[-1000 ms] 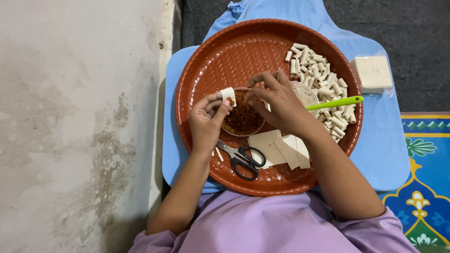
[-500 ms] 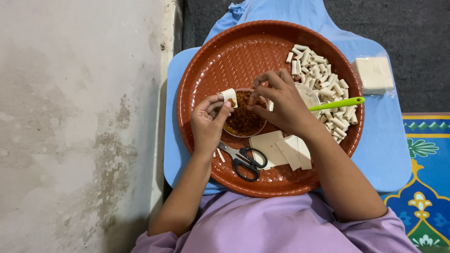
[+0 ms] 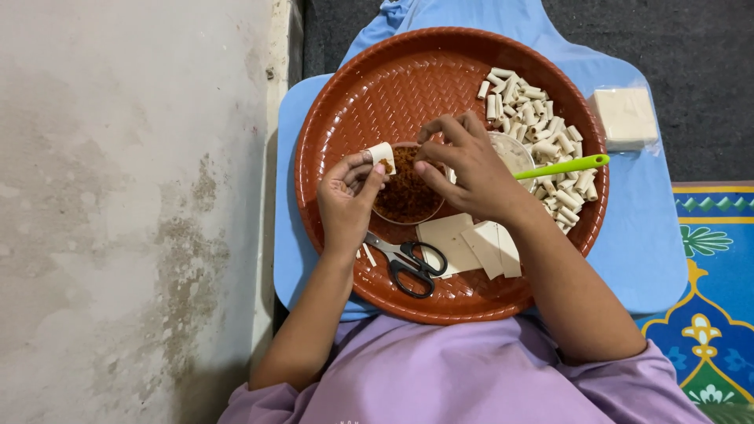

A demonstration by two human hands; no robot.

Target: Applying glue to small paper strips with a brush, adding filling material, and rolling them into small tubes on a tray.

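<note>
A stained, mottled grey wall (image 3: 118,212) fills the left half of the frame, with dark carpet at the upper right and a patterned blue mat (image 3: 711,314) at the lower right. Lowest in the frame are lilac sleeves (image 3: 440,377), and both forearms reach up over a round, reddish-brown plastic tray (image 3: 377,94) with a woven relief, which rests on a pale blue board (image 3: 644,243). Near the tray's lower rim lie black-handled scissors (image 3: 412,265) and, just beside them, flat cream wrapper sheets (image 3: 467,243) overlapping one another. Above these, the left hand (image 3: 345,196) pinches a small cream wrapper square (image 3: 382,155) between thumb and fingertips, a dab of brown filling on it, at the left rim of a small bowl of brown crumbly filling (image 3: 404,192). The right hand (image 3: 467,169) hovers over the bowl, fingertips drawn together; whether they grip anything I cannot tell. It partly hides a second bowl with a green-handled utensil (image 3: 561,166). Farther up, a heap of small rolled cream tubes (image 3: 542,129) fills the tray's right side, and a wrapped stack of sheets (image 3: 626,118) lies at the upper right.
</note>
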